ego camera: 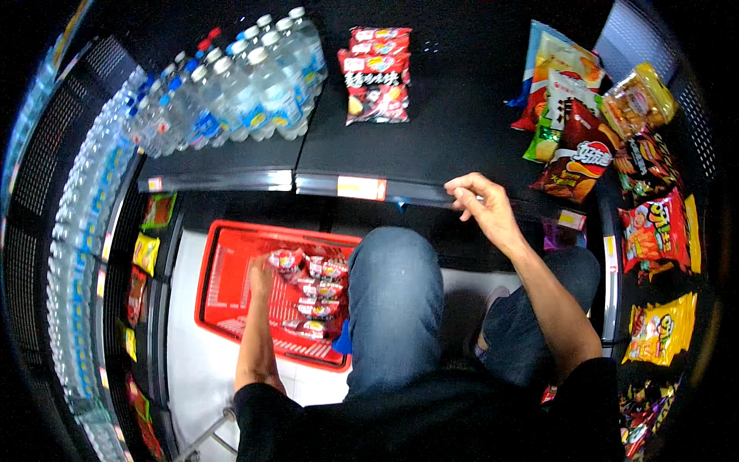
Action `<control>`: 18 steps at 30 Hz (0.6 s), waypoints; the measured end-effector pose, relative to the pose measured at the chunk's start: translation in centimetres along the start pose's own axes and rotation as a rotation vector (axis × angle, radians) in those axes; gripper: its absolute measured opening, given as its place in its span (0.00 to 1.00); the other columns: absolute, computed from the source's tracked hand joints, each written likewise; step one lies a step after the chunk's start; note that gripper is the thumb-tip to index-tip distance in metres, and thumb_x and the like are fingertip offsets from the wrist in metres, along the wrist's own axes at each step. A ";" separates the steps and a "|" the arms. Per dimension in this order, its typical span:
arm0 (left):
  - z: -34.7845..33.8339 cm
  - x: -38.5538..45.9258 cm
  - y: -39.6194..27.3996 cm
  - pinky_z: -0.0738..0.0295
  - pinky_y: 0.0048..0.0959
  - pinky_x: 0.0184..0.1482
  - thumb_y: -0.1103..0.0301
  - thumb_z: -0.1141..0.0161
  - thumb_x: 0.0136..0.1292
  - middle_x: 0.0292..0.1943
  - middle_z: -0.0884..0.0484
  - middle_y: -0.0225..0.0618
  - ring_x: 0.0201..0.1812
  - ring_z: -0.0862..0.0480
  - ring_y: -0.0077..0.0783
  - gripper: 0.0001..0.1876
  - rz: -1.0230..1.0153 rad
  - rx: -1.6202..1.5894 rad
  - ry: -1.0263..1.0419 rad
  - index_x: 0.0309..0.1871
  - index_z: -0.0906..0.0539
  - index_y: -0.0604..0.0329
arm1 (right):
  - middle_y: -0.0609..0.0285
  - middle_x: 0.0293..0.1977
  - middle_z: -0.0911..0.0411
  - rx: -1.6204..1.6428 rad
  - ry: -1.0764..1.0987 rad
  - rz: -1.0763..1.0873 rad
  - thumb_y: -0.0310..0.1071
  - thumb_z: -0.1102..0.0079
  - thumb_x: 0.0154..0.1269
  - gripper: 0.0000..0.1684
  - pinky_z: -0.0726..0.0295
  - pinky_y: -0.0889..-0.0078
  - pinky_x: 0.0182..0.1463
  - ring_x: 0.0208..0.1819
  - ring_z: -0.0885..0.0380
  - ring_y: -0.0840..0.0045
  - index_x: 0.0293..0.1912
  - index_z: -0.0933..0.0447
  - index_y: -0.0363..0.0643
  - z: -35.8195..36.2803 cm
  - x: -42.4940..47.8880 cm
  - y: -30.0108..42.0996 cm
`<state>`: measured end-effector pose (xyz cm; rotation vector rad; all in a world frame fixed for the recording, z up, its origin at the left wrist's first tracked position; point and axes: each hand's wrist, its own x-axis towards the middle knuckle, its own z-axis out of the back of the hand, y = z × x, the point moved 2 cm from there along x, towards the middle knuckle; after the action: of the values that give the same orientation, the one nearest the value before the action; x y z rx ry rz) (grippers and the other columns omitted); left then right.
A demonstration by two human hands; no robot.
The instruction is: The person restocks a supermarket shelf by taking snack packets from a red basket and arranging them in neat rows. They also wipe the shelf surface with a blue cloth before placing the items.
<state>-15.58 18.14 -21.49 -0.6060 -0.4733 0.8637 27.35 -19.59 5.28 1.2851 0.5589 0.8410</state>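
Note:
My left hand (261, 278) is inside a red plastic shopping basket (225, 228). Its blurred fingers meet the left end of a red snack packet (287, 260); whether they grip it is hidden. Several matching red packets (316, 289) lie in a row along the basket's right side. My right hand (484, 205) hovers by the front edge of a black shelf (456, 133), empty, with its fingers loosely bent and apart. On that shelf, left of my right hand and farther back, stands a short row of red snack bags (378, 86).
Bottled water (268, 98) crowds the shelf's left part. Mixed snack bags (577, 144) lean at its right end. Price tags (361, 188) line the front edge. My bent knee (395, 277) is against the basket's right side. A metal leg (213, 430) stands at lower left. More snack bags (658, 329) fill the right-hand shelves.

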 end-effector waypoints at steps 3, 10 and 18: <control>-1.7 0.4 -0.9 0.23 0.40 0.60 0.76 0.41 0.67 0.50 0.16 0.52 0.54 0.17 0.48 0.17 0.077 0.072 0.019 0.58 0.19 0.64 | 0.62 0.45 0.19 0.004 0.007 0.019 0.34 0.44 0.79 0.12 0.18 0.82 0.37 0.40 0.21 0.84 0.54 0.18 0.41 0.8 0.7 -0.2; 2.3 3.4 -7.5 0.20 0.28 0.47 0.69 0.40 0.75 0.48 0.17 0.43 0.46 0.16 0.32 0.16 0.118 -0.285 -0.343 0.61 0.23 0.66 | 0.56 0.54 0.18 -0.022 0.097 -0.003 0.37 0.40 0.77 0.19 0.17 0.75 0.41 0.48 0.20 0.80 0.62 0.22 0.43 0.8 4.4 1.6; 1.9 12.6 -34.5 0.18 0.30 0.53 0.68 0.35 0.73 0.64 0.21 0.46 0.57 0.17 0.31 0.29 -0.149 -0.788 0.144 0.74 0.31 0.59 | 0.43 0.65 0.26 0.093 0.057 0.084 0.44 0.33 0.70 0.40 0.17 0.62 0.56 0.62 0.23 0.65 0.75 0.36 0.46 1.0 10.7 1.0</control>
<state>9.60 11.62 4.52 -1.3254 -0.7205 0.4636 34.26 -11.63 7.43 1.3806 0.5984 0.9324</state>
